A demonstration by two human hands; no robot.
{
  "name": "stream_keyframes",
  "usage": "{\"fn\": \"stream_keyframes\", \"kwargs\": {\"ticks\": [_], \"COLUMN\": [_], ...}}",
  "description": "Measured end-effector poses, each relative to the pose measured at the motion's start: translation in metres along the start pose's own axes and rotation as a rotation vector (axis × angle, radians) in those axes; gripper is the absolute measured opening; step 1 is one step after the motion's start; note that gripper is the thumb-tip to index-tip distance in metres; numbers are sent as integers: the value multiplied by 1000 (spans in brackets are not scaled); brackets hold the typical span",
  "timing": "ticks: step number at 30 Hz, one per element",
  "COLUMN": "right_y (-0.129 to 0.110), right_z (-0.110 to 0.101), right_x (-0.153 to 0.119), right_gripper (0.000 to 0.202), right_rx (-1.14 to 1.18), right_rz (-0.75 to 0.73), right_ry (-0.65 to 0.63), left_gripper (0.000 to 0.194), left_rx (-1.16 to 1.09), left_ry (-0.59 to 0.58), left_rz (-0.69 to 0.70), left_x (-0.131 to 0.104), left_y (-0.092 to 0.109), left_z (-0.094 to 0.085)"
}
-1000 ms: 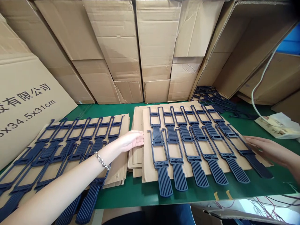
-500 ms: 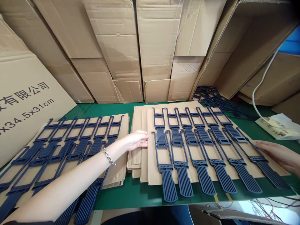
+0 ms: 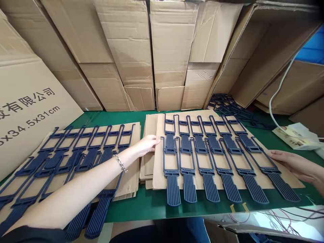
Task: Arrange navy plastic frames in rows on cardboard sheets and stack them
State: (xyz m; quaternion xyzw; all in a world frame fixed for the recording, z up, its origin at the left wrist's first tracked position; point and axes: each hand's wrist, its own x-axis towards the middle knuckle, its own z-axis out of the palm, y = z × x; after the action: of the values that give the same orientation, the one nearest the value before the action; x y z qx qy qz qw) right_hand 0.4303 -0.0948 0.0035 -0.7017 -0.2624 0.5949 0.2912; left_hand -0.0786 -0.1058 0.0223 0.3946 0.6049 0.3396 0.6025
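Observation:
A cardboard sheet [image 3: 157, 168] on the right bears two rows of dark blue plastic frames [image 3: 212, 192] with ribbed ends that overhang its near edge. My left hand [image 3: 149, 144], a bracelet on its wrist, grips this sheet's left edge between thumb and fingers. At the right edge of the same sheet is my right hand [image 3: 283, 162], its fingers closed on the cardboard. Beneath my left forearm, a second cardboard stack [image 3: 131, 179] carries similar blue frames [image 3: 100, 212]. More cardboard sheets [image 3: 147, 165] lie partly under the held one.
Tall cardboard boxes [image 3: 172, 50] line the back of the green table [image 3: 126, 213]. A printed carton [image 3: 25, 81] leans at the left. Loose blue frames [image 3: 227, 103] lie near an open box at back right. A packet [image 3: 296, 135] and white cable [image 3: 274, 98] are at the right.
The held sheet with its frames has shifted slightly left and away from the table's front edge, both hands moving with it. Its left side now covers more of the sheets beneath.

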Motion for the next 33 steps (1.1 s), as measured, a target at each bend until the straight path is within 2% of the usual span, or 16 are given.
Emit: {"fn": "stream_keyframes", "kwargs": {"ticks": [7,12,16,23,33], "right_y": [-6,-9,-11,-12,-3], "right_z": [59,99,132,198,280], "right_x": [-17,-14,-12,-28,-46], "right_gripper": [26,12,13,11,16], "right_rx": [-26,-37,-57,-84,8], "right_rz": [-79,-124,-153,-171,-186], "right_ry": [-19,-90,-131,-318,-457], "left_gripper": [9,6,8,9,9], "left_rx": [-17,-59,-104,-168,-179], "left_ry": [77,122,176,334,509], "left_rz": [34,77,99,78,61], "left_x": [-19,-45,-66,-110,-164], "left_y": [-4,-8,-13,-35,-58], "left_z": [-44,-78,-109,-165,-225]}}
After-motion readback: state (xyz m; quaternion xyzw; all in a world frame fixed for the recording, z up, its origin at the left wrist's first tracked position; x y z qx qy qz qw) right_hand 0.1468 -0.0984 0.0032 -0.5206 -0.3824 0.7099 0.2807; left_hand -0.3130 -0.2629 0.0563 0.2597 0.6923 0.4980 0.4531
